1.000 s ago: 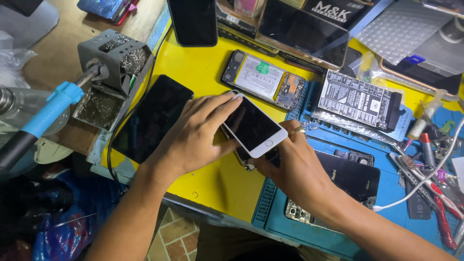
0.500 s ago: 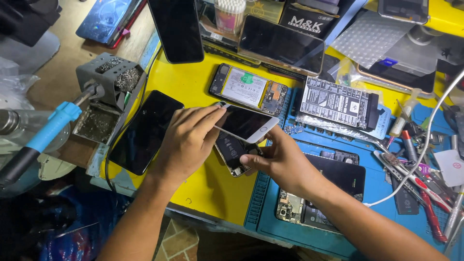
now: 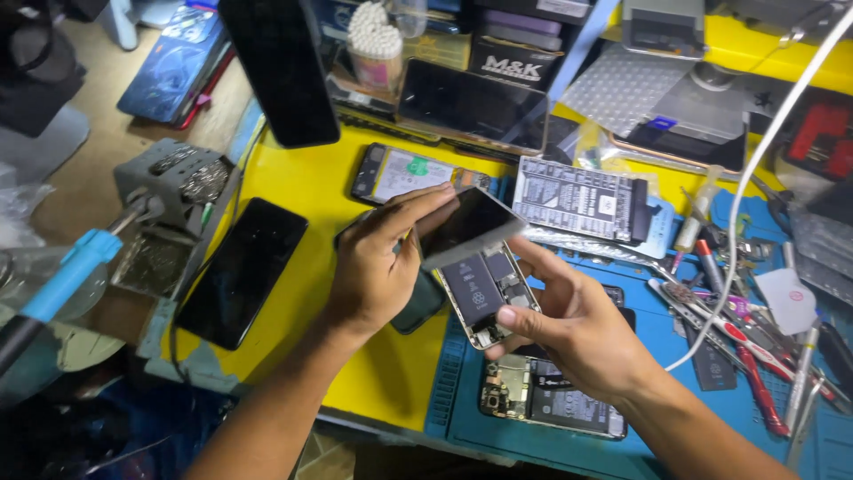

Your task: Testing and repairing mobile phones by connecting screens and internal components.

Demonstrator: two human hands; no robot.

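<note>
Phone screen panel lifted clear at one edge, tilted above opened phone body; battery exposed. Left hand pinched panel's edge; right hand cradled body from below, over yellow tabletop. Full separation appeared unfinished; any cable link not visible.

screen panel: we see only its dark glass; its underside faces away from us.
opened phone body: our right hand covers its lower end.
dark phone: mostly hidden under our left hand.
white cable: runs off the top edge.
</note>
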